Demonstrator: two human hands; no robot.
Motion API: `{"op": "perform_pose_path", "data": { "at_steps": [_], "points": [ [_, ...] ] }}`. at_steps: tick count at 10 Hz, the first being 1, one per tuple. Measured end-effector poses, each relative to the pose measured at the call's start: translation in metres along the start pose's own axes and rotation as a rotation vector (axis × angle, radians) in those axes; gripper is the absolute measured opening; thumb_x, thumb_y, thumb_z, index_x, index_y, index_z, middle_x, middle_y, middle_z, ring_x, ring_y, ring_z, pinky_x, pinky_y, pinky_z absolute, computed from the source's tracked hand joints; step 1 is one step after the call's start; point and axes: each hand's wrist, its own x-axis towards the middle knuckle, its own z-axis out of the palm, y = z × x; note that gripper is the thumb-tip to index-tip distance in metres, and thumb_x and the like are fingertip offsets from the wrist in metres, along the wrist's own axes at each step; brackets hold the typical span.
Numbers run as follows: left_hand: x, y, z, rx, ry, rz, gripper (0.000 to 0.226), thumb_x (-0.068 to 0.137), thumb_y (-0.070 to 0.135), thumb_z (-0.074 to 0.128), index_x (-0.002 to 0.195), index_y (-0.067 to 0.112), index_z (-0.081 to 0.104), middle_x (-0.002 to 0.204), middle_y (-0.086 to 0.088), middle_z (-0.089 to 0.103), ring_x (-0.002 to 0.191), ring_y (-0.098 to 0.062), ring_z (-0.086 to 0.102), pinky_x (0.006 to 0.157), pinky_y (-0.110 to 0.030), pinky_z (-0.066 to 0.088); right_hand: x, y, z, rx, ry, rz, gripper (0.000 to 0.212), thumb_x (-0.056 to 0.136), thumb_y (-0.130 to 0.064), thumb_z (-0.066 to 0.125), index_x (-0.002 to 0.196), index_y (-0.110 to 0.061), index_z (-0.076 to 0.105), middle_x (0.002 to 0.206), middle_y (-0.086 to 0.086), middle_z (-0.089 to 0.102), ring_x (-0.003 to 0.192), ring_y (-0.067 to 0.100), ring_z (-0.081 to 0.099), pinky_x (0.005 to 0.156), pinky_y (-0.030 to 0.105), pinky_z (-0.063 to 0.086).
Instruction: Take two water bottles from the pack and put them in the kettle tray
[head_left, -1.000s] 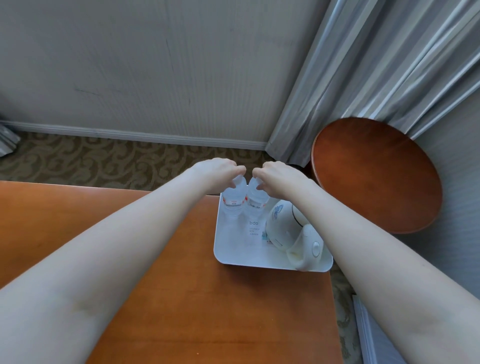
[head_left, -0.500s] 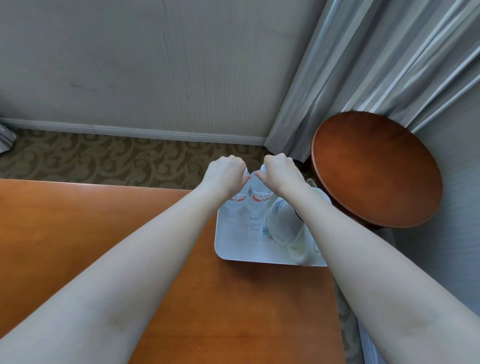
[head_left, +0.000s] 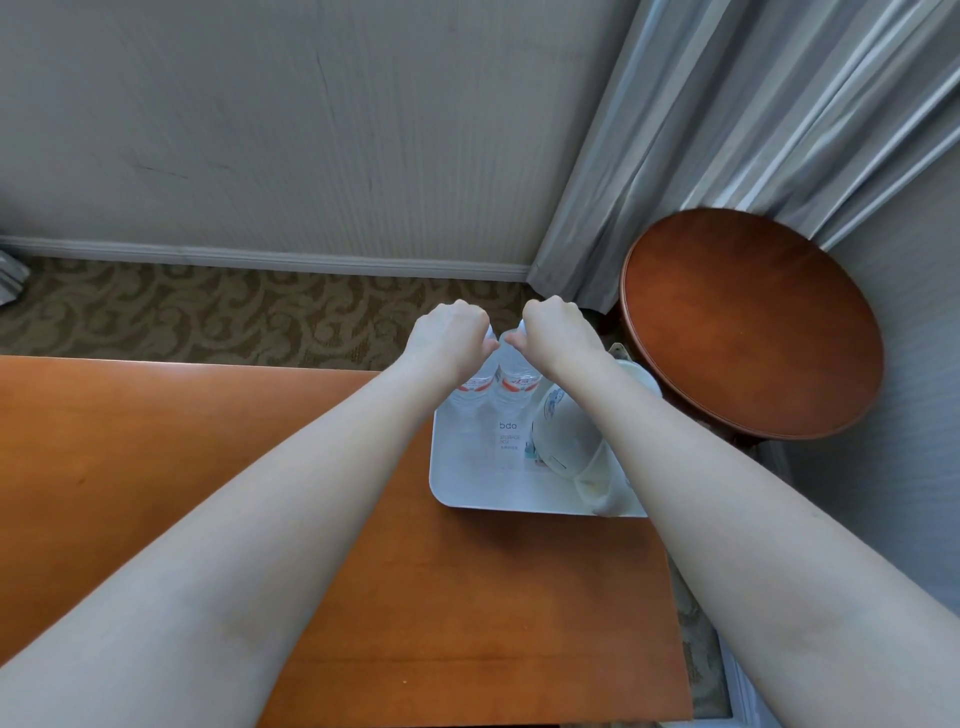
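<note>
Two clear water bottles with red-and-white labels stand side by side at the far end of the white kettle tray (head_left: 483, 499). My left hand (head_left: 449, 335) is closed around the top of the left bottle (head_left: 474, 387). My right hand (head_left: 558, 332) grips the top of the right bottle (head_left: 514, 382). Both caps are hidden under my fingers. A white electric kettle (head_left: 563, 436) sits in the right half of the same tray, partly covered by my right forearm. The pack is out of view.
The tray lies on the far right corner of an orange-brown wooden table (head_left: 208, 467). A round dark wooden side table (head_left: 753, 322) stands just right of it, beside grey curtains (head_left: 727, 130). Patterned carpet (head_left: 234, 312) and a wall lie beyond.
Both hands have slid a little farther away with the bottles, toward the far edge of the tray, and the fists have closed tighter over the bottle tops.
</note>
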Motion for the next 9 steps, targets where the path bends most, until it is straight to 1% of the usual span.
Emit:
{"op": "perform_pose_path", "data": {
  "at_steps": [1, 2, 3, 4, 5, 6, 7, 8, 9],
  "points": [
    [0.000, 0.000, 0.000, -0.003, -0.013, -0.011, 0.032, 0.091, 0.035, 0.057, 0.091, 0.004, 0.061, 0.070, -0.003, 0.044, 0.060, -0.018, 0.043, 0.046, -0.024, 0.026, -0.002, 0.002, 0.001, 0.008, -0.004, 0.011, 0.034, 0.094, -0.032, 0.054, 0.104, -0.001, 0.057, 0.104, 0.019, 0.063, 0.094, 0.034, 0.059, 0.065, 0.037, 0.043],
    [0.001, 0.001, -0.001, -0.013, -0.038, -0.037, 0.034, 0.091, 0.037, 0.056, 0.096, 0.004, 0.061, 0.069, -0.002, 0.041, 0.061, -0.017, 0.042, 0.044, -0.024, 0.023, -0.004, 0.004, 0.001, 0.038, -0.028, 0.032, 0.041, 0.093, -0.038, 0.054, 0.110, -0.001, 0.054, 0.109, 0.019, 0.062, 0.098, 0.034, 0.058, 0.066, 0.036, 0.040],
    [0.004, 0.001, -0.003, -0.040, -0.095, -0.081, 0.042, 0.089, 0.044, 0.055, 0.100, 0.004, 0.056, 0.082, -0.006, 0.044, 0.075, -0.022, 0.044, 0.058, -0.033, 0.034, -0.004, 0.009, -0.002, 0.083, -0.089, 0.054, 0.047, 0.092, -0.045, 0.052, 0.115, -0.003, 0.051, 0.114, 0.019, 0.059, 0.100, 0.034, 0.057, 0.068, 0.038, 0.042],
    [0.005, -0.003, -0.006, -0.078, -0.153, -0.122, 0.047, 0.086, 0.051, 0.055, 0.097, 0.006, 0.052, 0.092, -0.008, 0.050, 0.080, -0.024, 0.045, 0.062, -0.034, 0.036, -0.007, 0.015, -0.005, 0.181, -0.145, 0.091, 0.054, 0.091, -0.049, 0.050, 0.122, -0.006, 0.047, 0.120, 0.018, 0.056, 0.103, 0.033, 0.055, 0.071, 0.037, 0.043],
    [0.003, -0.008, -0.008, -0.093, -0.182, -0.120, 0.053, 0.085, 0.055, 0.052, 0.101, 0.004, 0.053, 0.103, -0.011, 0.055, 0.082, -0.023, 0.046, 0.066, -0.034, 0.038, -0.014, 0.021, -0.006, 0.276, -0.142, 0.115, 0.054, 0.091, -0.051, 0.048, 0.125, -0.010, 0.045, 0.120, 0.016, 0.057, 0.102, 0.032, 0.056, 0.074, 0.038, 0.045],
    [-0.002, -0.008, -0.013, -0.065, -0.177, -0.113, 0.057, 0.087, 0.057, 0.048, 0.111, 0.005, 0.054, 0.118, -0.013, 0.053, 0.092, -0.026, 0.051, 0.078, -0.038, 0.042, -0.025, 0.024, -0.009, 0.273, -0.108, 0.097, 0.052, 0.092, -0.050, 0.047, 0.125, -0.010, 0.047, 0.122, 0.012, 0.055, 0.102, 0.027, 0.055, 0.079, 0.040, 0.047],
    [-0.008, -0.005, -0.018, -0.072, -0.182, -0.085, 0.067, 0.089, 0.055, 0.046, 0.135, 0.007, 0.042, 0.143, -0.013, 0.041, 0.125, -0.031, 0.045, 0.099, -0.045, 0.039, -0.038, 0.027, -0.011, 0.288, -0.055, 0.075, 0.058, 0.093, -0.048, 0.046, 0.137, -0.011, 0.037, 0.141, 0.011, 0.042, 0.124, 0.028, 0.045, 0.096, 0.043, 0.044],
    [-0.016, 0.000, -0.030, -0.096, -0.145, -0.063, 0.074, 0.089, 0.053, 0.048, 0.145, 0.008, 0.028, 0.154, -0.012, 0.030, 0.139, -0.030, 0.031, 0.109, -0.045, 0.032, -0.052, 0.029, -0.020, 0.251, 0.000, 0.051, 0.066, 0.094, -0.049, 0.044, 0.143, -0.008, 0.027, 0.151, 0.012, 0.032, 0.138, 0.028, 0.030, 0.110, 0.045, 0.032],
    [-0.023, 0.005, -0.042, -0.058, -0.099, -0.037, 0.077, 0.090, 0.055, 0.045, 0.147, 0.009, 0.023, 0.158, -0.010, 0.023, 0.146, -0.026, 0.020, 0.118, -0.045, 0.023, -0.060, 0.032, -0.031, 0.138, 0.096, 0.027, 0.073, 0.094, -0.054, 0.040, 0.145, -0.005, 0.022, 0.153, 0.013, 0.030, 0.143, 0.028, 0.022, 0.118, 0.044, 0.022]
  ]
}}
